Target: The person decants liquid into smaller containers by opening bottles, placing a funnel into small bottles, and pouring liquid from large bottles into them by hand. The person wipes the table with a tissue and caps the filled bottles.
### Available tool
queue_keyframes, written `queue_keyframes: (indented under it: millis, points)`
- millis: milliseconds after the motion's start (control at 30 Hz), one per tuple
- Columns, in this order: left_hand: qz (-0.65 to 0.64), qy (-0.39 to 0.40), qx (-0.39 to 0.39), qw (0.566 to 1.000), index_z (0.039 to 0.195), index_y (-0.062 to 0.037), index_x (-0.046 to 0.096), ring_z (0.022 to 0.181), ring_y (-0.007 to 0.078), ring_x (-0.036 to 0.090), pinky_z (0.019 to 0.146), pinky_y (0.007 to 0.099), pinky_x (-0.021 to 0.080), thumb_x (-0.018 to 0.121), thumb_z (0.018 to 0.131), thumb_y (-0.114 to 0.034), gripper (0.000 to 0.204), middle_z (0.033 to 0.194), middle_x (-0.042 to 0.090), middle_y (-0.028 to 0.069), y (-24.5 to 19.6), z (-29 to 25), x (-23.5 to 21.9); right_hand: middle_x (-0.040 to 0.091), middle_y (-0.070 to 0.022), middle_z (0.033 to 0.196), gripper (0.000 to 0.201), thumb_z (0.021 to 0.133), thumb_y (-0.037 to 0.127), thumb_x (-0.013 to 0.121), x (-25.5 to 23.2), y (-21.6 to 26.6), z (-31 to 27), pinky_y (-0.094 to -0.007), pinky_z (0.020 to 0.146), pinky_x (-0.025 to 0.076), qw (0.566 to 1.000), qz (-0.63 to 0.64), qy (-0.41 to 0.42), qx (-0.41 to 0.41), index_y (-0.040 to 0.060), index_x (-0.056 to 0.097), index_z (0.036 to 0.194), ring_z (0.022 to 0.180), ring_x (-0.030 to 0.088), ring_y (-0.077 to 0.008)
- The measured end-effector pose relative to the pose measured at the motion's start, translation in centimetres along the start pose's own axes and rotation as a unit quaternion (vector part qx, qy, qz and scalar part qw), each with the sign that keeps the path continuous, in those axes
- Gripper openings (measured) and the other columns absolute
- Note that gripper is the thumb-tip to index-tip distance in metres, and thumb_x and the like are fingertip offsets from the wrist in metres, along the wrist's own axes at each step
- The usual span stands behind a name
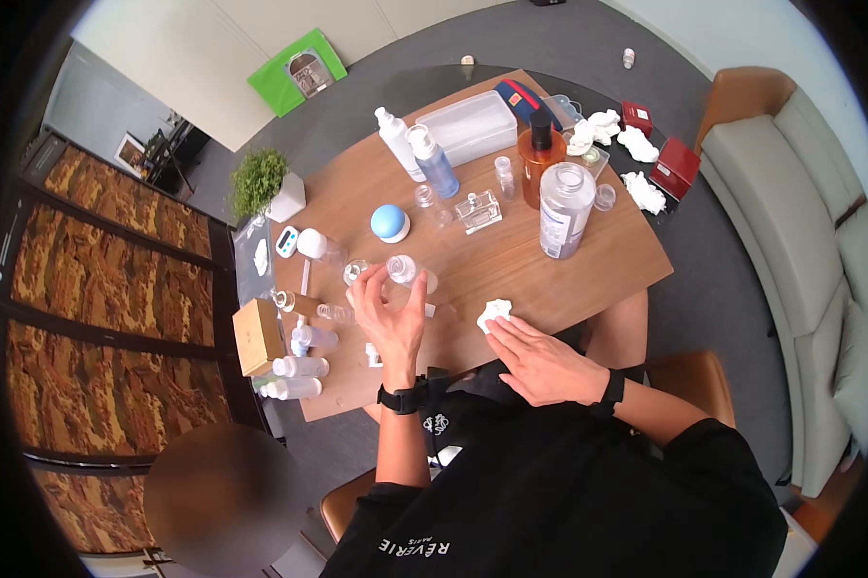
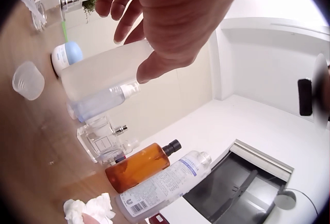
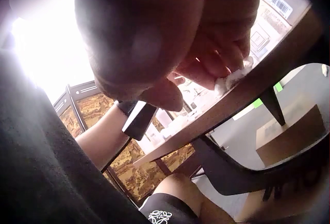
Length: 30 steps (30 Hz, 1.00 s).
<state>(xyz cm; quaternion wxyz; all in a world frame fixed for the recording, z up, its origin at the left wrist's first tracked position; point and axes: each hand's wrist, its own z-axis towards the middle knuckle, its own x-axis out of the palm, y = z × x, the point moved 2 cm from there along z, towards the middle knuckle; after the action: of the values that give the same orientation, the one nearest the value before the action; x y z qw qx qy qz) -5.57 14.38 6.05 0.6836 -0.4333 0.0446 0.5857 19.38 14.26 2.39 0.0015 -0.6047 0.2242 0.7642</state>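
My left hand (image 1: 393, 323) is at an uncapped frosted bottle (image 1: 410, 274), thumb on one side and fingers on the other. In the left wrist view, the thumb and fingers hold the upper end of this bottle (image 2: 98, 72), which stands on the table. Flat under the fingertips of my right hand (image 1: 547, 366) lies a crumpled white tissue (image 1: 495, 314), near the table's front edge. Those fingers are straight and press on the tissue (image 3: 232, 81). A small translucent cup-like piece (image 2: 28, 81) sits beside the frosted bottle.
Behind stand a blue pump bottle (image 1: 436, 166), a glass perfume bottle (image 1: 479, 211), an amber bottle (image 1: 535, 173) and a large clear bottle (image 1: 563, 217). Several small bottles (image 1: 301, 367) lie at the left by a wooden box (image 1: 257, 337). A blue-topped round jar (image 1: 390, 223) is mid-table.
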Motion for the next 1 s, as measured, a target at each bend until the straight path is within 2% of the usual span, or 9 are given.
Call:
queue_keyframes:
  millis: [200, 267, 467, 667, 767, 800, 867, 1000]
  points:
    - [0.011, -0.002, 0.016, 1.000, 0.104, -0.0026, 0.073, 0.093, 0.0257, 0.059, 0.069, 0.0362, 0.047, 0.094, 0.076, -0.029, 0.044, 0.117, 0.069, 0.0109, 0.1, -0.5, -0.9, 0.046, -0.0356, 0.153, 0.067, 0.099, 0.029, 0.061, 0.3, -0.3, 3.4, -0.0480, 0.126, 0.028, 0.999, -0.015, -0.013, -0.030, -0.0202, 0.047, 0.142, 0.147, 0.043, -0.0433]
    - [-0.029, 0.010, -0.040, 0.999, 0.105, -0.0025, 0.073, 0.109, 0.0332, 0.058, 0.093, 0.0456, 0.050, 0.093, 0.074, -0.020, 0.040, 0.115, 0.068, 0.0121, 0.0, -0.5, -1.0, 0.046, -0.0356, 0.153, 0.068, 0.098, 0.029, 0.061, 0.6, -0.8, 4.6, -0.0480, 0.126, 0.027, 0.999, -0.024, -0.016, -0.035, -0.0205, 0.047, 0.143, 0.147, 0.043, -0.0431]
    - [-0.025, -0.012, -0.039, 0.999, 0.105, -0.0025, 0.072, 0.110, 0.0346, 0.059, 0.094, 0.0461, 0.050, 0.093, 0.074, -0.019, 0.041, 0.115, 0.067, 0.0133, 0.1, 0.0, -2.4, 0.047, -0.0351, 0.153, 0.067, 0.095, 0.024, 0.060, 1.0, -3.0, 8.0, -0.0494, 0.127, 0.027, 0.997, -0.053, -0.010, -0.061, -0.0210, 0.047, 0.142, 0.146, 0.044, -0.0425]
    - [-0.024, -0.016, -0.038, 0.999, 0.104, -0.0020, 0.071, 0.110, 0.0356, 0.060, 0.094, 0.0476, 0.049, 0.093, 0.073, -0.020, 0.042, 0.116, 0.067, 0.0141, -0.1, 0.4, -3.2, 0.051, -0.0355, 0.149, 0.065, 0.090, 0.021, 0.059, 1.8, -5.1, 11.1, -0.0506, 0.125, 0.029, 0.992, -0.082, -0.055, -0.072, -0.0218, 0.051, 0.138, 0.144, 0.047, -0.0424]
    - [-0.010, -0.011, -0.034, 0.999, 0.104, -0.0015, 0.071, 0.112, 0.0358, 0.059, 0.096, 0.0479, 0.049, 0.093, 0.073, -0.020, 0.042, 0.116, 0.067, 0.0146, 0.1, 0.3, -3.0, 0.055, -0.0354, 0.143, 0.061, 0.089, 0.018, 0.059, 1.7, -5.5, 11.8, -0.0541, 0.124, 0.029, 0.992, -0.096, -0.048, -0.063, -0.0211, 0.054, 0.136, 0.141, 0.051, -0.0426]
    - [-0.009, -0.010, -0.032, 0.999, 0.104, -0.0015, 0.071, 0.112, 0.0358, 0.059, 0.096, 0.0479, 0.049, 0.093, 0.073, -0.020, 0.042, 0.116, 0.067, 0.0146, 0.4, 0.3, -2.8, 0.055, -0.0354, 0.143, 0.061, 0.089, 0.018, 0.059, 1.6, -5.3, 11.7, -0.0541, 0.124, 0.029, 0.992, -0.095, -0.050, -0.062, -0.0211, 0.054, 0.136, 0.141, 0.051, -0.0426]
    - [0.052, -0.020, 0.026, 0.998, 0.103, -0.0016, 0.071, 0.095, 0.0267, 0.062, 0.070, 0.0368, 0.048, 0.093, 0.075, -0.029, 0.045, 0.118, 0.069, 0.0118, 0.9, 0.3, -2.5, 0.054, -0.0358, 0.145, 0.061, 0.088, 0.017, 0.059, 1.4, -5.0, 11.5, -0.0546, 0.124, 0.029, 0.995, -0.082, -0.045, -0.033, -0.0218, 0.054, 0.135, 0.140, 0.051, -0.0426]
    - [0.048, -0.015, 0.024, 0.998, 0.103, -0.0016, 0.072, 0.095, 0.0265, 0.062, 0.070, 0.0367, 0.048, 0.093, 0.075, -0.029, 0.045, 0.119, 0.069, 0.0115, 0.6, 0.3, -2.6, 0.055, -0.0363, 0.142, 0.062, 0.087, 0.017, 0.058, 1.4, -5.3, 10.2, -0.0534, 0.123, 0.031, 0.993, -0.111, -0.049, 0.004, -0.0229, 0.053, 0.134, 0.137, 0.054, -0.0434]
